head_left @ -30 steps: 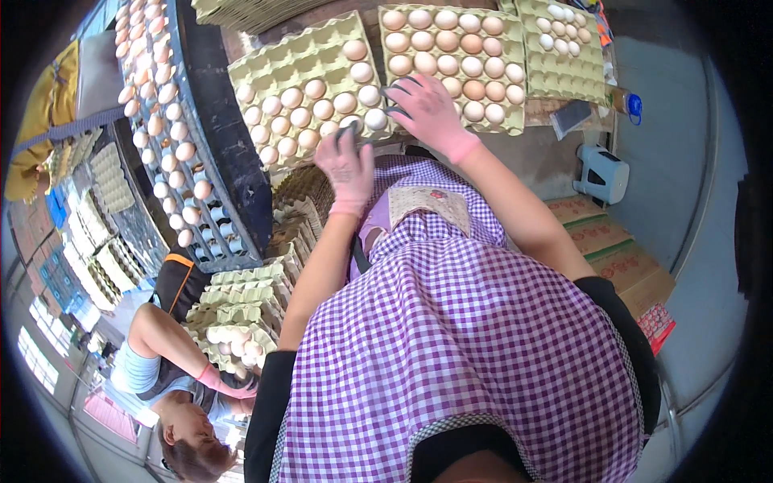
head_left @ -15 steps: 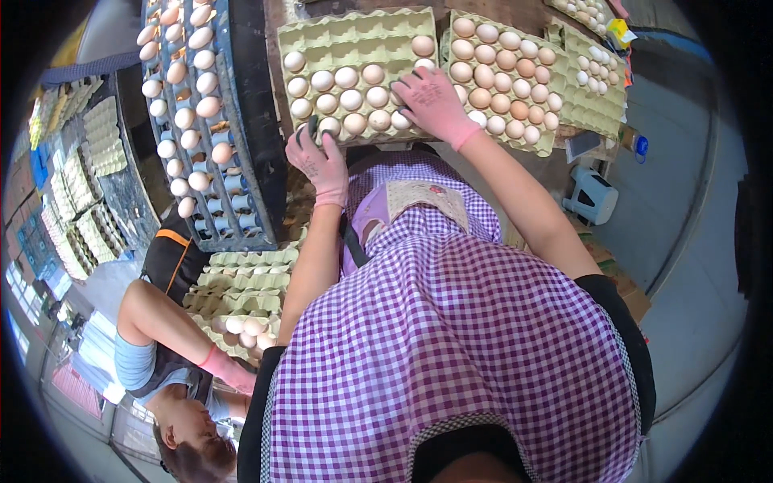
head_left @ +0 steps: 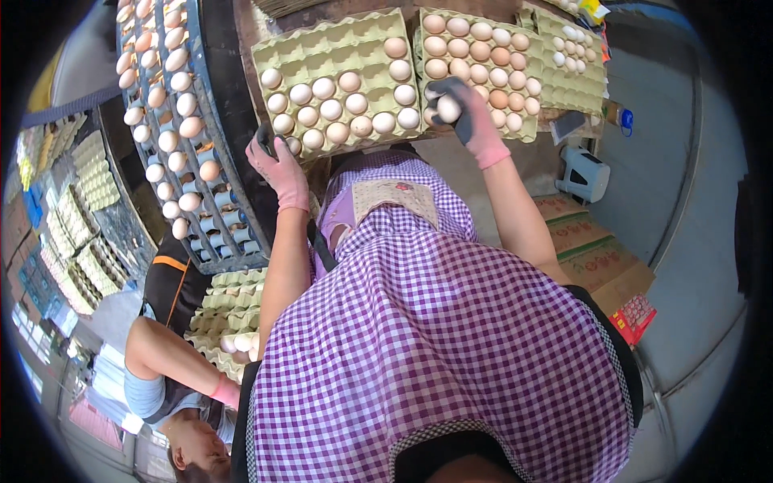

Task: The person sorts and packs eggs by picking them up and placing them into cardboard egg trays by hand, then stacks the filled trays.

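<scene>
My right hand [head_left: 475,122], in a pink glove with dark grey fingers, is turned palm up and closed round a pale egg [head_left: 448,109]. It is at the front of the right egg tray [head_left: 423,18], covering part of it. My left hand [head_left: 278,171], gloved alike, is at the front left corner of the middle egg tray [head_left: 318,47], thumb and fingers apart, with an egg [head_left: 292,146] close beside them. Cream and brown eggs fill the middle tray's front row and right column; several cups farther back are bare.
A tall blue rack [head_left: 211,121] with rows of eggs stands at the left. Another partly filled tray [head_left: 555,84] lies at the far right. A co-worker's arm [head_left: 173,354] reaches toward trays [head_left: 229,302] at lower left. Cardboard boxes [head_left: 596,258] and a light-blue container [head_left: 584,174] are at the right.
My right hand has moved off the middle tray toward the right tray and turned palm up, an egg now showing in it. My left hand stays by the tray corner. The view has shifted.
</scene>
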The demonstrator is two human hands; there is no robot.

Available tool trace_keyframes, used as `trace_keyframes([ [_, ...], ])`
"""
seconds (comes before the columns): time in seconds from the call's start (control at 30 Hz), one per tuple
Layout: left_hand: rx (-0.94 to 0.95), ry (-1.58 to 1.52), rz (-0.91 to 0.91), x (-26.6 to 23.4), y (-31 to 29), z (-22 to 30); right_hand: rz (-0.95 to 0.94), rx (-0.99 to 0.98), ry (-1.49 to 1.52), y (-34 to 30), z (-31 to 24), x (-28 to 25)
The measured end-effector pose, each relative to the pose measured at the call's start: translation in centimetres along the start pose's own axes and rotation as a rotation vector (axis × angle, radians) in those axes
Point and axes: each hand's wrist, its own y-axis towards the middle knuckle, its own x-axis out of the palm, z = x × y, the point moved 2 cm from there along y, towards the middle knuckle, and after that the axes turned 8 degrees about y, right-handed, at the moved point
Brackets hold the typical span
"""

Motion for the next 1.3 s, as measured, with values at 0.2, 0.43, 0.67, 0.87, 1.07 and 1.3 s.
trace_keyframes([
  [0.2,0.213,0.088,-0.089,1.5,-1.1,2.6,-0.106,-0.441,-1.616,-1.4,3.5,3.5],
  [0.43,0.22,0.062,-0.125,1.4,-0.8,3.0,-0.072,-0.572,-1.514,-0.5,2.4,3.3],
  [0.67,0.192,0.054,-0.154,1.5,-1.7,3.0,0.103,-0.477,-1.315,8.3,-3.1,3.7],
  [0.87,0.162,0.009,-0.165,0.3,-3.4,2.8,0.053,-0.449,-1.362,10.0,-2.3,1.8],
  [1.07,0.151,0.081,-0.154,-2.3,-5.1,1.2,0.662,-0.431,-0.688,2.1,-7.1,-14.4],
  [1.3,0.182,0.112,-0.22,0.6,-6.1,4.7,0.671,-0.333,-1.255,6.0,-7.6,-24.6],
])
